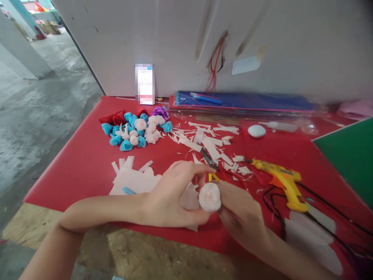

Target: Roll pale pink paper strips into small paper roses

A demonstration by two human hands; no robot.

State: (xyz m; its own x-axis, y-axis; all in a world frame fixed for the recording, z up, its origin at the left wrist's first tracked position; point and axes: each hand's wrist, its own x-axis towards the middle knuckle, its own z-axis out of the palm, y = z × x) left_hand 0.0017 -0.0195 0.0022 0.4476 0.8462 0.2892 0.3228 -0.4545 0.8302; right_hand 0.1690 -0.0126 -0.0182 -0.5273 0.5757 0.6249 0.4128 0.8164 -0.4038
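A small pale pink-white paper rose (pixel 210 197) is held above the front of the red-covered table, its spiral face turned up toward me. My left hand (pixel 175 196) curves around its left side, with the thumb at the lower edge and the fingers bent above. From the right, my right hand (pixel 243 212) grips the rose with closed fingers, partly hidden behind it. Under my left forearm lie cut pale paper sheets (pixel 136 177) and a light-blue pen-like piece (pixel 128 190). Scissors (pixel 208 158) with red handles rest just beyond my hands, among white paper scraps (pixel 211 146).
Finished blue, red, purple and pale flowers (pixel 141 142) cluster at the back left, before a propped phone (pixel 145 83). A yellow glue gun (pixel 281 181) with black cord lies right, near a white egg-shaped object (pixel 257 131). Wrapped blue sheets (pixel 247 103) line the wall. A green board (pixel 349 155) borders the right.
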